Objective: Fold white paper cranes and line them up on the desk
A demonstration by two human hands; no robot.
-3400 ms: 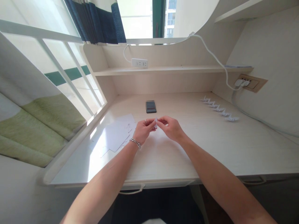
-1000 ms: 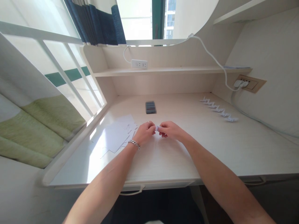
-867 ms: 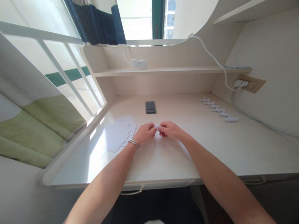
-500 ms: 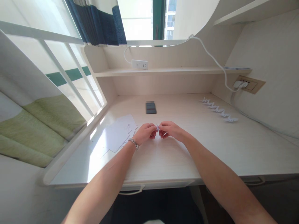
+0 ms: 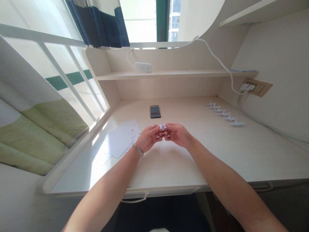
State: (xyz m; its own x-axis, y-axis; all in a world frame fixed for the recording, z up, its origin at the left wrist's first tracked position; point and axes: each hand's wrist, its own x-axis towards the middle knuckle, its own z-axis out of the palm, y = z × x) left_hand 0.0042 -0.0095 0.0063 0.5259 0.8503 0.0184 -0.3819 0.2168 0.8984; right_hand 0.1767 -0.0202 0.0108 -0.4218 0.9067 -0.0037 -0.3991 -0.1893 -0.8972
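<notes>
A small white paper crane (image 5: pixel 163 127) is pinched between my two hands above the middle of the desk. My left hand (image 5: pixel 150 137), with a ring and a chain bracelet, grips its left side. On the other side, my right hand (image 5: pixel 177 133) has thumb and fingers closed on the right part of the paper. Fingertips hide much of the crane's lower body. Several finished-looking white paper cranes (image 5: pixel 227 115) stand in a slanting row at the right rear of the desk.
White paper sheets (image 5: pixel 118 141) and thin strips lie on the desk's left side. A dark, partly blurred flat object (image 5: pixel 155 112) rests beyond my hands. A power strip (image 5: pixel 143 67) sits on the shelf (image 5: pixel 178 73); a white cable runs to the wall socket (image 5: pixel 259 87).
Both hands have risen slightly and turned, showing more of the fingers' inner sides. The paper between them now looks spread wider, with wing-like parts visible. The view has shifted a little.
</notes>
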